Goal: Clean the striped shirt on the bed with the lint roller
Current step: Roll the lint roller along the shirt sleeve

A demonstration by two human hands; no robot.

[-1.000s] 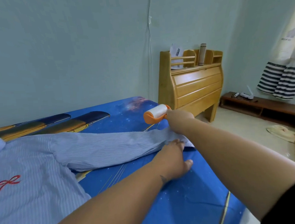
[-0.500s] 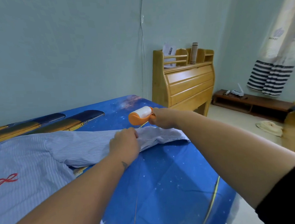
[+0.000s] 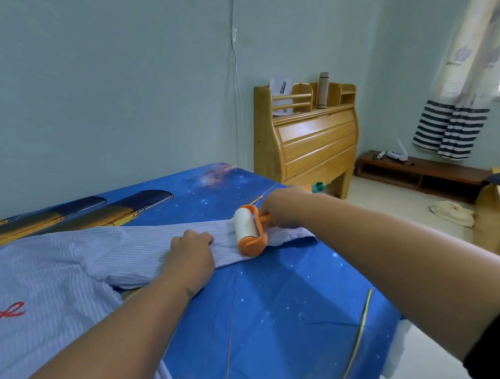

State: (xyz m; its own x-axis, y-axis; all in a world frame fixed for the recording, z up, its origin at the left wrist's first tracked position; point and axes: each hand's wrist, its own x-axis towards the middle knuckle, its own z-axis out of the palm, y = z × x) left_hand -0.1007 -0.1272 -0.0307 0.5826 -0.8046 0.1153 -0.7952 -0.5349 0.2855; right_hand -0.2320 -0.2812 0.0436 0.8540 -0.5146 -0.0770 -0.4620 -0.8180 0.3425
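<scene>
A pale blue striped shirt [image 3: 40,283] with a red bow mark lies flat on the blue starry bed sheet [image 3: 282,306]. One sleeve stretches right across the bed. My right hand [image 3: 283,207] grips the orange handle of the lint roller [image 3: 247,230], whose white roll rests on the sleeve near the cuff. My left hand [image 3: 192,250] lies on the sleeve just left of the roller, fingers curled down, pressing the cloth onto the bed.
A wooden headboard cabinet [image 3: 308,143] with a bottle on top stands past the bed's far corner. A low wooden bench [image 3: 421,173] runs along the right wall under a striped curtain [image 3: 450,125]. A cloth [image 3: 451,214] lies on the floor.
The roller has come down from above the bed onto the sleeve near the cuff. My left hand shifted left along the sleeve, from the cuff end to mid-sleeve.
</scene>
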